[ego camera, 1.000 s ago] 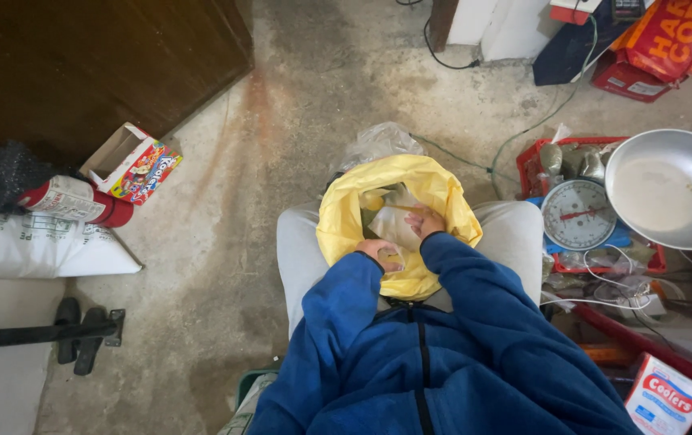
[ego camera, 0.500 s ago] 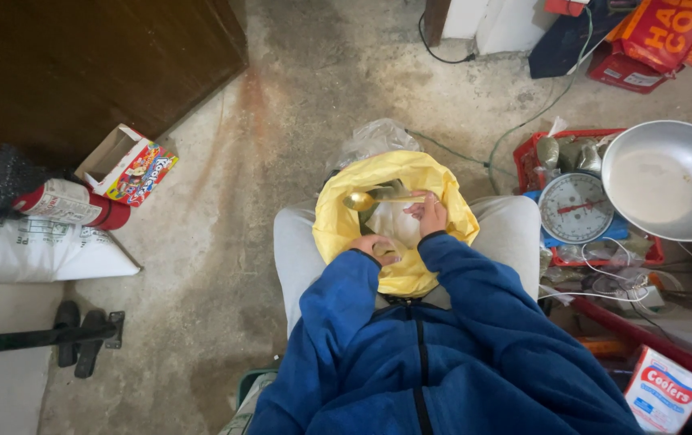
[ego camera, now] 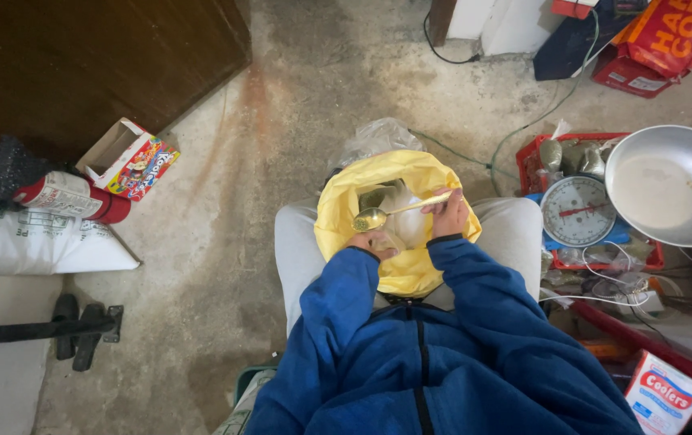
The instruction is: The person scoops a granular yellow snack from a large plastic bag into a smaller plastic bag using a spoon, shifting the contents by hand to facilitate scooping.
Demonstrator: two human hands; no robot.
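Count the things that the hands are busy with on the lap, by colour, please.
Yellow: 1, the plastic bag, open on the lap.
Gold: 1, the spoon, in the right hand.
Clear: 1, the small bag, by the left hand.
Total: 3.

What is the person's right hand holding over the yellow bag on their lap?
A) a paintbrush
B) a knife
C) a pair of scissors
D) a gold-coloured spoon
D: the right hand pinches the handle of a gold-coloured spoon, whose bowl points toward the left hand above the open yellow bag.
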